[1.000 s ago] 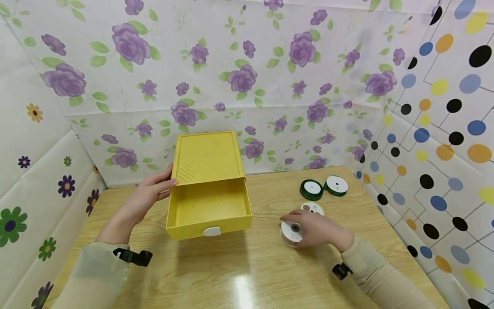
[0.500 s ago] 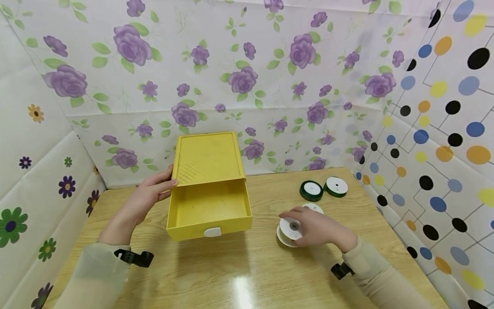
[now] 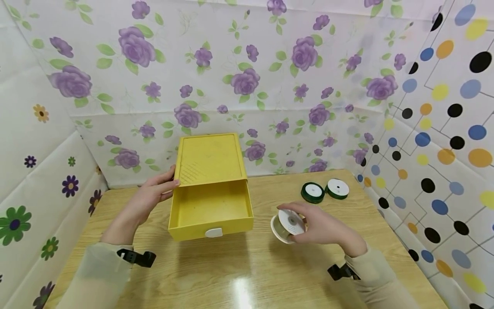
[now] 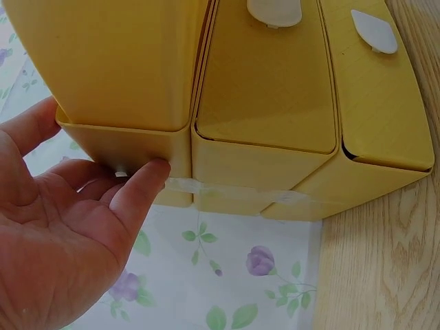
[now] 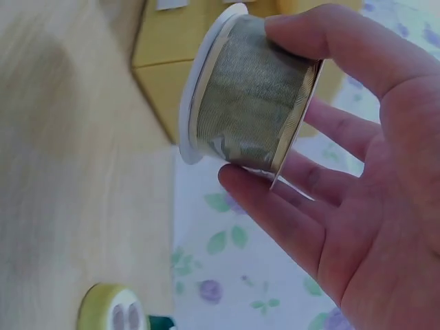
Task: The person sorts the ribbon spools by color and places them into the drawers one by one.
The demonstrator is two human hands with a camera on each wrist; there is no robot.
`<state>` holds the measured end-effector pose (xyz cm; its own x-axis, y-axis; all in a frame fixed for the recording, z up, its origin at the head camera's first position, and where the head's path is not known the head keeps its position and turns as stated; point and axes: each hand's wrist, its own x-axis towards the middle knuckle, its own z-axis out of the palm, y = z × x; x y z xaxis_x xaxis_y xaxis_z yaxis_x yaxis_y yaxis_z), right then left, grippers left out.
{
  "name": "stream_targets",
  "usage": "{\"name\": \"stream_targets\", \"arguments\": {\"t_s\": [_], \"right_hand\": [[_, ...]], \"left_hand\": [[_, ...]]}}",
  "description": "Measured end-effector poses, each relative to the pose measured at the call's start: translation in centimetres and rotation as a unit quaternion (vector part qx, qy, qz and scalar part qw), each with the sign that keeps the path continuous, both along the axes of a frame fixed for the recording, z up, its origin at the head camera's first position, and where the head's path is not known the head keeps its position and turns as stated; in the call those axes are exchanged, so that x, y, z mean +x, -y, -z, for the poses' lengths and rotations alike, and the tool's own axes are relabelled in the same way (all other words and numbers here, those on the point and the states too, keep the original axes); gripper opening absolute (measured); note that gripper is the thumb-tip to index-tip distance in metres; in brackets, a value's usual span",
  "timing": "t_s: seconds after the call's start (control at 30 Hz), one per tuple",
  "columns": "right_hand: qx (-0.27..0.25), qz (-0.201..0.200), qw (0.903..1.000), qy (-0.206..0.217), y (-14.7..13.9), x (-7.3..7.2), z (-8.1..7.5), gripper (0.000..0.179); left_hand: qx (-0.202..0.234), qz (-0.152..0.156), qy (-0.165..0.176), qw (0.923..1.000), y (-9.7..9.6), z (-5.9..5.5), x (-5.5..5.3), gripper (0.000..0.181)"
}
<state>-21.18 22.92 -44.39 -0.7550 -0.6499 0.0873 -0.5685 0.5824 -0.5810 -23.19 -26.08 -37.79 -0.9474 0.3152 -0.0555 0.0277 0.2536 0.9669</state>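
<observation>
Ribbon spool [image 3: 291,221] lifted clear of the worktop [image 3: 200,270]

I have the right hand [image 3: 320,225] clamped on the spool, thumb and fingers at its edges. A second ago it sat low, beside another white-faced spool; now it hangs tilted above the wood, nearer the yellow drawer unit [image 3: 210,159]. I judge the pick-up done, with the spool's weight riding on that grip alone, so a slip would drop it.

My left hand [image 3: 152,197] is where it was, clasping the unit's left front corner. The top drawer [image 3: 235,227] stays pulled out, the spool well apart from it on its right.

Behind, a green ribbon spool [image 3: 312,192] and a second green one [image 3: 337,187] have not shifted. A yellow-edged spool [image 5: 103,309] shows on the worktop in the right wrist view; I can't make it out from the head camera.
</observation>
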Motion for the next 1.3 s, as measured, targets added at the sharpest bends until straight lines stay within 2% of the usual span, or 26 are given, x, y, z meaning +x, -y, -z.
{"name": "stream_targets", "arguments": {"t_s": [0.4,0.6,0.7,0.83,0.93,1.13,1.3], "right_hand": [[-0.097,-0.051,0.9936,0.028,1.6,0.6,-2.7,0.08],[-0.083,-0.088,0.9927,0.001,2.9,0.6,-5.2,0.079],[-0.081,-0.104,0.9911,-0.019,3.6,0.6,-7.2,0.08],[-0.089,-0.129,0.9873,-0.025,4.6,0.4,-10.1,0.08],[-0.086,-0.147,0.9846,-0.036,5.6,0.4,-11.6,0.079],[-0.061,-0.17,0.9802,-0.08,7.4,0.1,-13.5,0.079],[-0.039,-0.151,0.9826,-0.101,9.5,-0.5,-14.2,0.079]], "left_hand": [[0.004,-0.002,0.003,1.0,0.1,0.1,0.0,0.081],[0.001,-0.002,0.006,1.0,0.2,0.1,0.0,0.081],[0.0,0.0,0.006,1.0,0.2,0.1,-0.1,0.082],[0.002,0.002,0.005,1.0,0.2,0.1,-0.1,0.081],[0.005,0.002,0.004,1.0,0.3,0.1,0.0,0.081],[0.006,0.002,0.006,1.0,0.2,0.2,-0.1,0.081],[0.008,-0.002,0.006,0.9999,0.3,0.1,0.0,0.08]]}}
